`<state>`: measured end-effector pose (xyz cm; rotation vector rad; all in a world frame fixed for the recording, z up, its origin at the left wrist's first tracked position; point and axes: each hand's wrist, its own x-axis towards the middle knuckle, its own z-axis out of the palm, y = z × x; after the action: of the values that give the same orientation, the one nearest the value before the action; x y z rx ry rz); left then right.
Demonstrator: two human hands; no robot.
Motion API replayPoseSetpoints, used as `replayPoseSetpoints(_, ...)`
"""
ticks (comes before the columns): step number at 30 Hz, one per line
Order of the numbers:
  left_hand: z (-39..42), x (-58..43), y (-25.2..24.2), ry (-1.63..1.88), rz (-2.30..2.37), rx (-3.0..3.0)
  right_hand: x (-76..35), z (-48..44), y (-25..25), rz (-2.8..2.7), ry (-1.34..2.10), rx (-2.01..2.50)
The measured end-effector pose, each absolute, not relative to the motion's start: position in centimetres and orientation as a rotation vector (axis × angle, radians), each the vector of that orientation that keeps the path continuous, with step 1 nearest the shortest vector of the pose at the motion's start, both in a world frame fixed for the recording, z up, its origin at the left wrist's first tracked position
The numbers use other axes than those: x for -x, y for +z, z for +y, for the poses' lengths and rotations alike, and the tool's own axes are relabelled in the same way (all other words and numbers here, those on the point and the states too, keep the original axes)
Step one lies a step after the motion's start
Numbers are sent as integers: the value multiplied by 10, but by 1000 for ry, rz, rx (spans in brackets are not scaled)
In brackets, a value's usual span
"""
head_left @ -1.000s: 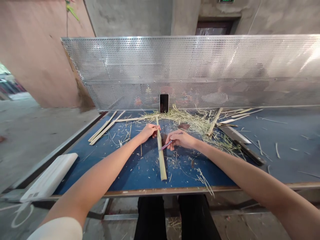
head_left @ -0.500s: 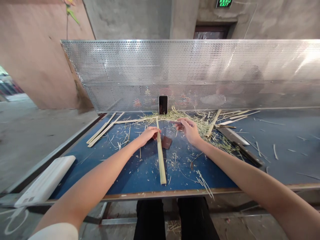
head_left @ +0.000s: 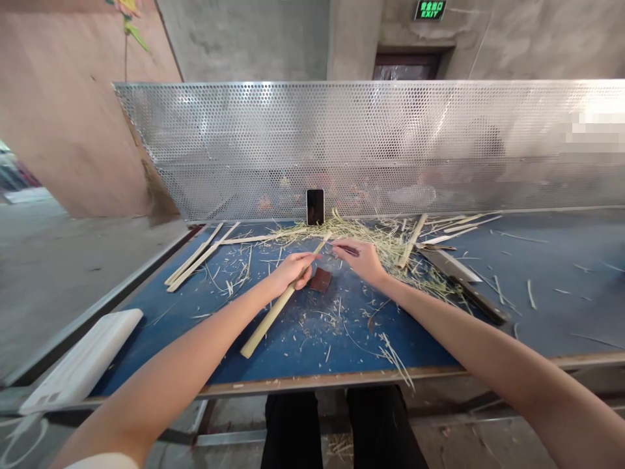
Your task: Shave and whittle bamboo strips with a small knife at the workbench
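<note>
Yellowish strip (head_left: 271,319) and one tool (head_left: 350,250) occupy two hands (head_left: 293,270).

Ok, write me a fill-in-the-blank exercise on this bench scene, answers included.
The left hand holds a long pale strip; a slim tool is in the ____ hand.
The white box lies at the picture's ____ side.
The lit sign reads, in English, ____.
The tabletop is mainly coloured ____.

Missing words: right; left; EXIT; blue.

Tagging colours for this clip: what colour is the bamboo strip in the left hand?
The bamboo strip is pale greenish yellow, seen best in the head view.
</note>
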<state>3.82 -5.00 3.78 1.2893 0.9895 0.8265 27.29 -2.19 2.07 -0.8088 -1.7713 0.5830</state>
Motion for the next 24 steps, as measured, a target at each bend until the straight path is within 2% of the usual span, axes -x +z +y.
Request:
replayPoseSetpoints(3, -47, -35, 38, 805, 1004, -1252, -274, -24, 22, -1864, 479, 823)
replayPoseSetpoints(12, -41, -30, 37, 797, 1026, -1195, -274, -23, 22, -1874, 443, 846)
replayPoseSetpoints(20, -40, -29, 34, 777, 1026, -1268, -279, -11, 16, -1814, 538, 925)
replayPoseSetpoints(24, -40, -28, 35, 763, 1027, -1320, -277, -17, 18, -1849, 690, 817)
